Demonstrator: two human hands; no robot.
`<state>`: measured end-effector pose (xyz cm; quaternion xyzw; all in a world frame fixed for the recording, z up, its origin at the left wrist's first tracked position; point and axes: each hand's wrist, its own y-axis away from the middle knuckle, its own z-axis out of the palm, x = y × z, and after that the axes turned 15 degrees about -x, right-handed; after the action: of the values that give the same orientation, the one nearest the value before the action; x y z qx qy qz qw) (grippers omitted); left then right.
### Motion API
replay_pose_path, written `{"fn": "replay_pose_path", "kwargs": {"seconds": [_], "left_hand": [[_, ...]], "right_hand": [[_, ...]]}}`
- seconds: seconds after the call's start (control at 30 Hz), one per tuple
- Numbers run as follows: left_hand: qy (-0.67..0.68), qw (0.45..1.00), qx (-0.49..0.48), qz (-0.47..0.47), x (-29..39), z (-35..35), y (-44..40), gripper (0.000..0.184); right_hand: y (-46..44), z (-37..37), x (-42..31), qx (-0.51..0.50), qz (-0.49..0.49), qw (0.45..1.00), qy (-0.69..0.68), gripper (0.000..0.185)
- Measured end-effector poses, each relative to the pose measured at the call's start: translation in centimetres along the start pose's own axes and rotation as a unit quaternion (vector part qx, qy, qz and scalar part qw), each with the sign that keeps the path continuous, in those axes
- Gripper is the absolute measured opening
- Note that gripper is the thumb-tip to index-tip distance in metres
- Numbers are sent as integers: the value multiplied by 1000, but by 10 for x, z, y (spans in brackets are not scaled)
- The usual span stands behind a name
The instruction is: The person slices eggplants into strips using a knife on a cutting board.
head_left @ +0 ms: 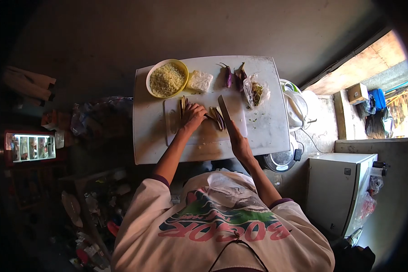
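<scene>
Two bare hands are yours over the tabletop [152, 152]. Your right grip [241, 147] is closed around the handle of a knife [224, 109], its blade pointing away from you, over the right part of a pale cutting board [201, 137]. Your left grip [194, 117] is on the board with its fingers bent; you cannot tell from this view whether they pinch anything.

Just beside your left fingers lie cut eggplant strips [183, 104], near the board's left side. Between your left grip and the blade you have another group of eggplant pieces [217, 119], showing purple skin and pale flesh.

Beyond the board, at your far left, a yellow-rimmed bowl [186, 72] holds pale grains [167, 80]. Just right of it sits a whitish block [200, 81]. Farther right you have whole purple eggplants [229, 78], and beside them an open clear plastic bag [264, 94] with greenish pieces [257, 94] in it.
</scene>
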<state>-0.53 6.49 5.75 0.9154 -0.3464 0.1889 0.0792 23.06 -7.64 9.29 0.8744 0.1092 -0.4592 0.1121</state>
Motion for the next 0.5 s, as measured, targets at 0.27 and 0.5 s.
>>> {"fn": "replay_pose_path", "kwargs": {"seconds": [0.27,0.5], "left_hand": [[-7,987,-81,-137,15,7,17,27],[138,950,140,-244,45,47,28,30]], "right_hand": [[1,-3,6,-29,10,997,-65,54],[6,-6,-4,-54,25,997,-43,59]]}}
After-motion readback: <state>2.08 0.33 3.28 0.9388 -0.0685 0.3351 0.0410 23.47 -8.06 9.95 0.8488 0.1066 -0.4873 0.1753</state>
